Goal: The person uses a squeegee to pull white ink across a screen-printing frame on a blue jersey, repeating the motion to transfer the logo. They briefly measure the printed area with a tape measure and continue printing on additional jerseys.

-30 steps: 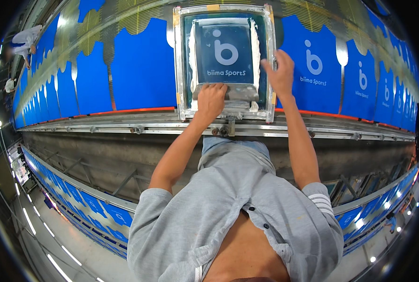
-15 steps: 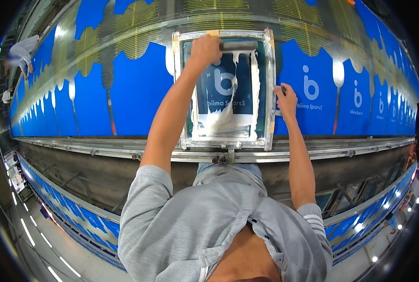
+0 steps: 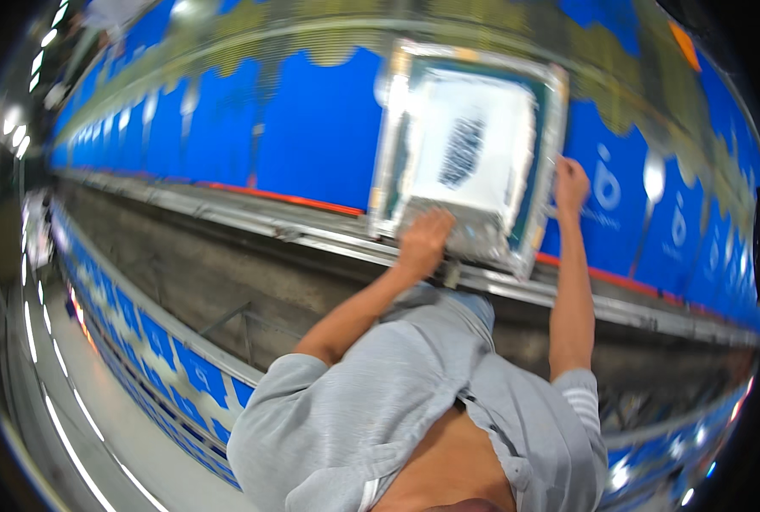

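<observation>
A silk-screen printing frame (image 3: 556, 111) with metal rims lies tilted in view over a blue fabric panel (image 3: 316, 128). White ink (image 3: 491, 111) covers most of its mesh, around a dark streaky patch in the middle. My left hand (image 3: 429, 232) is closed on a wide grey squeegee (image 3: 480, 230) at the frame's near end. At the frame's right side, my right hand (image 3: 571, 181) is closed on the side handle, which the fingers mostly hide. Motion blurs the picture.
Blue fabric pieces run along the long table; those on the right carry a white print (image 3: 606, 183). A metal rail (image 3: 295, 229) edges the table in front of me. Another table (image 3: 184, 358) with blue pieces stands behind me, past an aisle.
My left hand has drawn the squeegee from the frame's far end to its near end. White ink now spreads over the mesh. The view has turned, and my right hand stays at the frame's side.
</observation>
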`<control>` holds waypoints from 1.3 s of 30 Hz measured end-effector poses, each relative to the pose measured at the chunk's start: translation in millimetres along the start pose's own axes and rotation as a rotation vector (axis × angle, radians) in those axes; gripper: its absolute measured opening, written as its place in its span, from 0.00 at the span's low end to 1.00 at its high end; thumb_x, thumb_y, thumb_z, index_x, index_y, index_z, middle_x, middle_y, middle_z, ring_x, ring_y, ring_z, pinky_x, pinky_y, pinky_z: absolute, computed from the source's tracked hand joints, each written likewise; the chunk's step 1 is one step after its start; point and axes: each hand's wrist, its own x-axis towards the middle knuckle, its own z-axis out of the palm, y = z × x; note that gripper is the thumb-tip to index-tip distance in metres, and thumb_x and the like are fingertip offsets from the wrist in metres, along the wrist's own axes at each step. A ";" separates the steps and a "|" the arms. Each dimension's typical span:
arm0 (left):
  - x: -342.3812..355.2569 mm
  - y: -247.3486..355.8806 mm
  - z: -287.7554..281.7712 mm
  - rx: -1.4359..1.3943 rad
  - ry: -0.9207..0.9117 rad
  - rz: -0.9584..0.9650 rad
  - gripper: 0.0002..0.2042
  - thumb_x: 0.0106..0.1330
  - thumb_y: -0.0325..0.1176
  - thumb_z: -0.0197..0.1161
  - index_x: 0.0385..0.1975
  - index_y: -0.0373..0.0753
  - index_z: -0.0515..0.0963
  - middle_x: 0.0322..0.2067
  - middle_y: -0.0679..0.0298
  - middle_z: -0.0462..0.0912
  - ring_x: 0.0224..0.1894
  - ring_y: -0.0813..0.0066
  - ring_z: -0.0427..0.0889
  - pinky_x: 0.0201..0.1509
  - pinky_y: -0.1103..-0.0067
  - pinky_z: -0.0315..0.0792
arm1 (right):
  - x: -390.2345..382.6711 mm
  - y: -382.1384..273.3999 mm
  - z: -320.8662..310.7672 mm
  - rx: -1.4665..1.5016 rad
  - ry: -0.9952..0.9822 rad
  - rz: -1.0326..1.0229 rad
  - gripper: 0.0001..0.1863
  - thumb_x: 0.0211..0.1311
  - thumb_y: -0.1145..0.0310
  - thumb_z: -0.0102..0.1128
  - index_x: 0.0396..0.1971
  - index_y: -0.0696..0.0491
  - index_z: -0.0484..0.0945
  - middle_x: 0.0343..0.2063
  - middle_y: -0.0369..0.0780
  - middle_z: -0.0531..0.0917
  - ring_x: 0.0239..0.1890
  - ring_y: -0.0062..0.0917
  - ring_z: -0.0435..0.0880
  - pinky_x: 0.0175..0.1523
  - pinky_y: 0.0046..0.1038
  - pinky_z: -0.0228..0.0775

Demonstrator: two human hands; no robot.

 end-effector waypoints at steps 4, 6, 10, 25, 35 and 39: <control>-0.4 3.4 -14.4 0.030 -0.064 -0.021 0.24 0.50 0.21 0.60 0.51 0.36 0.78 0.51 0.57 0.82 0.58 0.59 0.79 0.59 0.68 0.73 | -5.1 -12.3 -6.3 0.110 0.069 -0.044 0.17 0.66 0.58 0.64 0.36 0.61 0.86 0.28 0.40 0.87 0.31 0.25 0.81 0.40 0.29 0.72; 4.4 -1.5 -20.4 0.021 -0.113 -0.060 0.22 0.50 0.21 0.61 0.50 0.36 0.78 0.50 0.58 0.83 0.57 0.60 0.79 0.59 0.69 0.72 | -11.7 -24.7 -3.0 0.088 0.096 -0.106 0.17 0.66 0.60 0.64 0.36 0.61 0.85 0.30 0.40 0.87 0.33 0.25 0.82 0.42 0.28 0.73; 6.6 -1.0 -26.2 0.073 -0.130 -0.058 0.18 0.52 0.23 0.61 0.45 0.38 0.79 0.49 0.59 0.83 0.55 0.62 0.80 0.57 0.68 0.73 | -21.2 -23.6 -1.1 0.249 0.042 -0.077 0.15 0.67 0.63 0.63 0.37 0.63 0.84 0.34 0.43 0.88 0.35 0.27 0.83 0.44 0.29 0.74; 49.7 -27.7 -62.6 0.085 -0.462 -0.125 0.06 0.40 0.28 0.67 0.19 0.36 0.84 0.24 0.54 0.86 0.32 0.55 0.87 0.33 0.65 0.79 | -24.7 -27.3 14.7 0.136 0.037 -0.093 0.15 0.69 0.65 0.55 0.40 0.61 0.84 0.36 0.46 0.87 0.37 0.35 0.84 0.46 0.34 0.74; 173.9 -83.6 -30.2 -0.085 -1.158 -0.456 0.03 0.36 0.33 0.66 0.10 0.42 0.83 0.16 0.59 0.84 0.23 0.60 0.86 0.29 0.65 0.79 | -18.6 -29.2 34.4 -0.074 0.195 -0.164 0.16 0.69 0.65 0.51 0.47 0.57 0.83 0.41 0.51 0.87 0.42 0.43 0.85 0.49 0.41 0.75; 216.1 -81.3 -90.1 0.035 -1.182 -0.244 0.09 0.39 0.28 0.71 0.24 0.38 0.88 0.28 0.52 0.88 0.34 0.60 0.89 0.38 0.65 0.80 | -22.1 -86.8 21.0 -0.482 0.221 -0.446 0.09 0.63 0.66 0.58 0.36 0.52 0.85 0.47 0.48 0.82 0.51 0.46 0.78 0.55 0.41 0.71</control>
